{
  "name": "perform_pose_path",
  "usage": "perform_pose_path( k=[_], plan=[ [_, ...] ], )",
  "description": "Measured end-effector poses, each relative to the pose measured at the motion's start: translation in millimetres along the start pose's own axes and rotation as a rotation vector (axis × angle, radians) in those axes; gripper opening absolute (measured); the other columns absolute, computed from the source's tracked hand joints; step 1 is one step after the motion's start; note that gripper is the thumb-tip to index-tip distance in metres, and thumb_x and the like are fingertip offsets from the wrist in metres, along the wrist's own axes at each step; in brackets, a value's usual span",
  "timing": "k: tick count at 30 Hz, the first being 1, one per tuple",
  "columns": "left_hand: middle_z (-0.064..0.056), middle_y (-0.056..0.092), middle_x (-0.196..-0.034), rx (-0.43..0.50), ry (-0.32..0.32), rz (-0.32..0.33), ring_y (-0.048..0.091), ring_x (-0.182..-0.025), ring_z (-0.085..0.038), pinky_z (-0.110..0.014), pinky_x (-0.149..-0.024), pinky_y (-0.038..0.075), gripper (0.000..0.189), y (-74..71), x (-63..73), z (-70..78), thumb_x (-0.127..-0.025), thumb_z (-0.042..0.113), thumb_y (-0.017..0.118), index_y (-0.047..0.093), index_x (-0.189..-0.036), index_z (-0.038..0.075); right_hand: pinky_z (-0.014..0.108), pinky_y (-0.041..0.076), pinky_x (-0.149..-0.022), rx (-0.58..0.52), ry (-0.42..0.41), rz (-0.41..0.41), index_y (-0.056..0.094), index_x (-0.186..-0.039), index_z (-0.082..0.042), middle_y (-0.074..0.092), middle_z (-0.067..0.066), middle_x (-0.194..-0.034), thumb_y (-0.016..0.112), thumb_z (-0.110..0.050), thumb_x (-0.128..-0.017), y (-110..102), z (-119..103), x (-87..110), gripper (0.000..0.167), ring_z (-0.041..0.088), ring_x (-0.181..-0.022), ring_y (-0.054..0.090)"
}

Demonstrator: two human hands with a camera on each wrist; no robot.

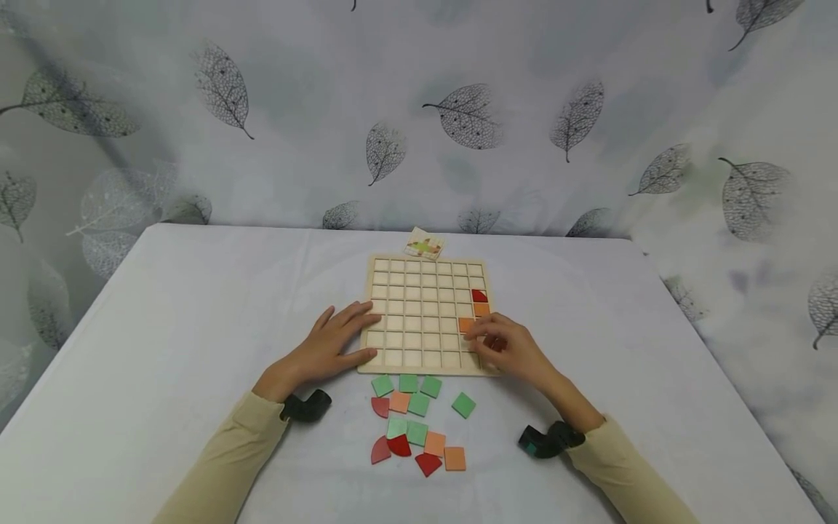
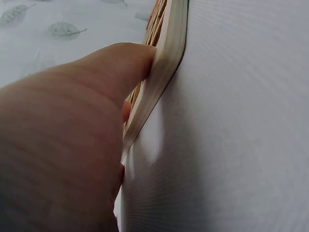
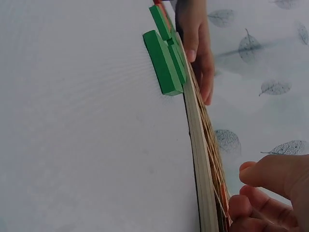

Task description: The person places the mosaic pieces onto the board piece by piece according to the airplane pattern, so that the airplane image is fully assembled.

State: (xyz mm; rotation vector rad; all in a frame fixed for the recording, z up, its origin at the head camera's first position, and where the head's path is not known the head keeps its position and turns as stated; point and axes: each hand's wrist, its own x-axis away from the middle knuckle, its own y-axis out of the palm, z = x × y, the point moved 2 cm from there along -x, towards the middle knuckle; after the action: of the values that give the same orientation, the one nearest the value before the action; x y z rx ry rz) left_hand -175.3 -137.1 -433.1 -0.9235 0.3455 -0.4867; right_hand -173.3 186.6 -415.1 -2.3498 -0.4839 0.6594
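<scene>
A wooden grid board [image 1: 421, 316] lies on the white table. My left hand [image 1: 330, 340] rests at its left edge, fingers spread over the frame; in the left wrist view the thumb [image 2: 130, 63] touches the rim. Over the lower right cells is my right hand [image 1: 507, 348], fingers bent, fingertips right at an orange square tile [image 1: 466, 324]. In the right wrist view a gap shows between thumb and fingers, with nothing visible in it. Above that tile, in the rightmost column, sit another orange square [image 1: 481, 309] and a red quarter-circle tile [image 1: 479, 296].
Loose tiles lie in front of the board: several green squares [image 1: 417, 404], orange squares [image 1: 455, 458] and red quarter-circles [image 1: 428, 464]. One green square [image 1: 463, 405] lies apart on the right. A patterned card [image 1: 423, 244] sits at the board's far edge. Leaf-print cloth hangs behind the table.
</scene>
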Motion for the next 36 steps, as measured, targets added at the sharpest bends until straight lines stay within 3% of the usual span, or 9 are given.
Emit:
perform_pose_path(
  k=[15, 25, 36],
  plan=[
    [-0.012, 0.032, -0.156, -0.012, 0.003, 0.014, 0.023, -0.146, -0.034, -0.058, -0.116, 0.006, 0.059, 1.8, -0.1, -3.1, -0.093, 0.035, 0.065, 0.047, -0.144, 0.012, 0.021, 0.049, -0.059, -0.076, -0.018, -0.088, 0.073, -0.098, -0.006, 0.066, 0.008, -0.099, 0.069, 0.002, -0.087, 2, -15, 11.4, 0.014, 0.007, -0.068, 0.053],
    [-0.011, 0.032, -0.156, -0.003, -0.002, 0.012, 0.023, -0.146, -0.034, -0.058, -0.116, 0.007, 0.059, 3.8, 1.4, -2.0, -0.093, 0.035, 0.065, 0.047, -0.144, 0.012, 0.02, 0.049, -0.056, -0.193, -0.149, -0.22, 0.071, -0.102, -0.005, 0.065, 0.003, -0.098, 0.067, 0.003, -0.089, 5, -34, 19.7, 0.016, 0.008, -0.068, 0.052],
    [-0.011, 0.032, -0.156, -0.007, 0.021, 0.016, 0.023, -0.146, -0.034, -0.059, -0.116, 0.007, 0.059, 5.8, 1.3, -3.3, -0.094, 0.036, 0.064, 0.047, -0.144, 0.012, 0.019, 0.047, -0.057, -0.255, -0.158, -0.348, 0.071, -0.104, -0.007, 0.066, 0.004, -0.1, 0.068, -0.005, -0.091, 8, -41, 25.2, 0.013, 0.008, -0.071, 0.052]
  ],
)
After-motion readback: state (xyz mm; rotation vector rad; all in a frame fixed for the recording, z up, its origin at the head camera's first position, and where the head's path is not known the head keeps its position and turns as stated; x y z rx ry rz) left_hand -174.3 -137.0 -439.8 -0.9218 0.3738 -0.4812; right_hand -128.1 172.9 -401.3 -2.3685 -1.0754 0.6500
